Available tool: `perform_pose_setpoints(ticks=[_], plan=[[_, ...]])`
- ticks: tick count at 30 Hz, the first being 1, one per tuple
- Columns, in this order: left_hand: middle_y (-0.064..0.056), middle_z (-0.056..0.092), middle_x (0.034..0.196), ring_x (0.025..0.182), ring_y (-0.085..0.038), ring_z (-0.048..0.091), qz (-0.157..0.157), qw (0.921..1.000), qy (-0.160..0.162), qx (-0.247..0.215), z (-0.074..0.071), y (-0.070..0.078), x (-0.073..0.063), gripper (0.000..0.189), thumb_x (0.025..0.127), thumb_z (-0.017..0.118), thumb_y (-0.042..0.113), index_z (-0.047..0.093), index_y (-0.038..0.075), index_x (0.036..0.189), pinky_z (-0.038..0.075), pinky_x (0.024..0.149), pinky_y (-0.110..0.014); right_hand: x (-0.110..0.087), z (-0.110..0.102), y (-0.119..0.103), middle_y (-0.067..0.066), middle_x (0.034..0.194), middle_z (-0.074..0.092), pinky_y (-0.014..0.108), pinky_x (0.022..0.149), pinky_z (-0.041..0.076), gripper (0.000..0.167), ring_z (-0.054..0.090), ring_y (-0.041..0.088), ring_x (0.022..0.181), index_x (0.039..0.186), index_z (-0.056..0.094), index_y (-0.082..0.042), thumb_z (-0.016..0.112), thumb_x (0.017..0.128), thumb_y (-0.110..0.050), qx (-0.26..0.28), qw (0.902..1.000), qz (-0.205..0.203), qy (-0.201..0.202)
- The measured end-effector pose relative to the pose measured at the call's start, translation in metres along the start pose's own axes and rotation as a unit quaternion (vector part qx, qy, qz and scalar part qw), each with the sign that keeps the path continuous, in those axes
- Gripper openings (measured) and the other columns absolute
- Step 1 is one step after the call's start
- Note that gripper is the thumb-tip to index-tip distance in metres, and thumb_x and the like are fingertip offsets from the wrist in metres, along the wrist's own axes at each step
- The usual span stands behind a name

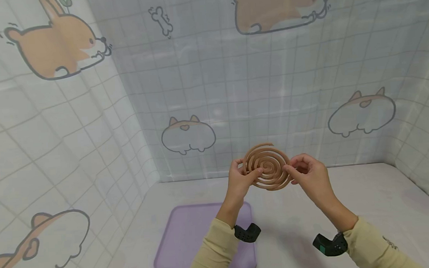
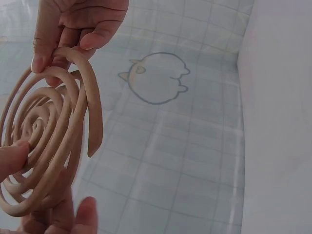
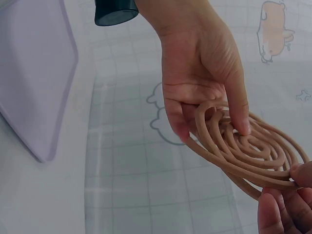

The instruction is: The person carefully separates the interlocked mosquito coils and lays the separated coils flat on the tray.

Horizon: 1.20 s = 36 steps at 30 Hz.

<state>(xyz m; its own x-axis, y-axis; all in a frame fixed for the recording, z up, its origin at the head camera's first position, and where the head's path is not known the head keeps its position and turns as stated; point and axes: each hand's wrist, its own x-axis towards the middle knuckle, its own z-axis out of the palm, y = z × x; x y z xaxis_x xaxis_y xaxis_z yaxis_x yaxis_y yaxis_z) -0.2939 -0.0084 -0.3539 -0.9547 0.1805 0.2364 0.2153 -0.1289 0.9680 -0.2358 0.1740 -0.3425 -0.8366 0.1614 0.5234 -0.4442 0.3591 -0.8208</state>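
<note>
Both hands hold up a brown mosquito coil [image 1: 267, 167], a spiral of several rings, in front of the back curtain. My left hand [image 1: 239, 183] grips its left side, the thumb lying across the front towards the middle and fingers behind. At the opposite edge, my right hand [image 1: 312, 177] pinches the outer rings between thumb and fingers. Seen edge-on in the left wrist view, the coil [image 2: 52, 141] has rings standing apart at different depths, with one blunt outer end hanging free. In the right wrist view, the left thumb presses near the centre of the coil [image 3: 261, 155].
A lavender tray [image 1: 181, 240] lies on the white table [image 1: 369, 206], partly behind the left forearm. A curtain [image 1: 263, 85] with cartoon dogs and a grid pattern encloses the back and sides. Black devices [image 1: 330, 245] are strapped at both wrists.
</note>
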Motion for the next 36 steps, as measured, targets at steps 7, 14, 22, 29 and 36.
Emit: perform_pose_setpoints(ticks=[7,14,22,29,36], plan=[[-0.003,0.062,0.076,0.066,-0.01,0.06,0.004,0.9996,-0.02,-0.021,0.0,0.009,-0.006,0.028,0.08,0.07,0.004,0.055,-0.005,0.102,0.049,0.058,-0.021,-0.001,0.0,-0.002,0.014,0.08,0.064,0.027,0.056,0.053,0.02,0.06,0.012,0.065,0.093,0.058,0.001,0.068,0.084,-0.014,0.02,0.9996,0.0,-0.02],[0.001,0.061,0.072,0.066,-0.008,0.057,0.003,0.9999,-0.015,-0.001,0.004,0.024,-0.016,0.02,0.081,0.067,0.002,0.06,-0.007,0.097,0.048,0.06,-0.021,0.0,0.001,-0.005,0.012,0.083,0.064,0.023,0.06,0.05,0.021,0.059,0.009,0.072,0.095,0.059,0.001,0.068,0.084,-0.015,0.015,0.9992,-0.01,-0.037],[0.002,0.063,0.076,0.069,-0.008,0.06,-0.009,0.9999,-0.009,-0.007,0.001,0.002,-0.004,0.028,0.08,0.072,0.008,0.062,-0.005,0.103,0.05,0.062,-0.021,0.001,0.005,-0.006,0.014,0.077,0.06,0.026,0.06,0.051,0.025,0.057,0.014,0.068,0.092,0.062,0.004,0.067,0.085,-0.019,0.018,0.9961,0.043,-0.075],[-0.001,0.063,0.077,0.068,-0.009,0.061,-0.001,0.9998,-0.022,-0.004,-0.002,0.001,-0.006,0.031,0.082,0.07,0.014,0.062,-0.005,0.105,0.051,0.06,-0.021,0.001,0.008,-0.004,0.012,0.073,0.062,0.026,0.056,0.052,0.023,0.059,0.013,0.064,0.088,0.062,0.003,0.067,0.085,-0.019,-0.003,0.9973,0.045,-0.058],[-0.005,0.059,0.086,0.07,-0.01,0.06,-0.019,0.9996,-0.012,0.015,-0.003,0.002,-0.006,0.033,0.082,0.07,0.016,0.062,-0.003,0.108,0.052,0.061,-0.022,0.0,0.009,-0.003,0.009,0.068,0.052,0.026,0.057,0.049,0.029,0.054,0.012,0.063,0.078,0.05,0.002,0.066,0.086,-0.02,0.046,0.995,0.03,-0.083]])
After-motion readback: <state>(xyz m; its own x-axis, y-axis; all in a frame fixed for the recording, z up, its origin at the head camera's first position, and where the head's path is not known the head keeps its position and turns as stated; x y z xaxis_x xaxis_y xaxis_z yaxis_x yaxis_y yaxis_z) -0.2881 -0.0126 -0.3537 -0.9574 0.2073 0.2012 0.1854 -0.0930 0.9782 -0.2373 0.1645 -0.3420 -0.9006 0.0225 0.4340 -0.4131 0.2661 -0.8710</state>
